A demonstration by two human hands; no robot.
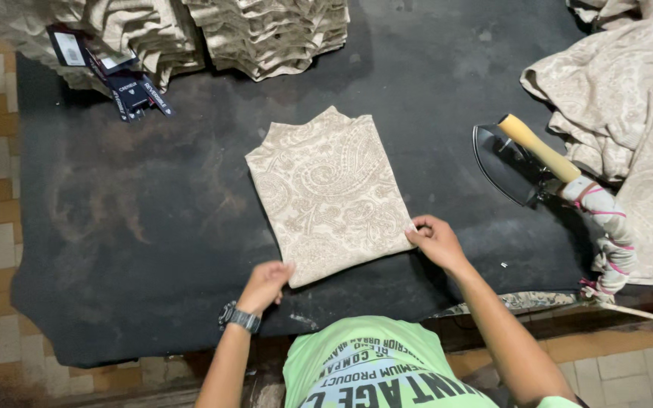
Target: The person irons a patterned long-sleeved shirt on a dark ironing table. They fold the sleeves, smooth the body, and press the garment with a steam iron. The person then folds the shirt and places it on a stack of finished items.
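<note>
A folded beige cloth with a pale paisley pattern lies flat in the middle of a dark ironing pad. My left hand pinches the cloth's near left corner. My right hand grips its near right corner. A watch sits on my left wrist.
A flat iron with a yellow wooden handle rests on its side to the right, its wrapped cord trailing toward the near edge. Stacks of folded beige cloths stand at the back, with dark tags beside them. Loose beige fabric is heaped at the right.
</note>
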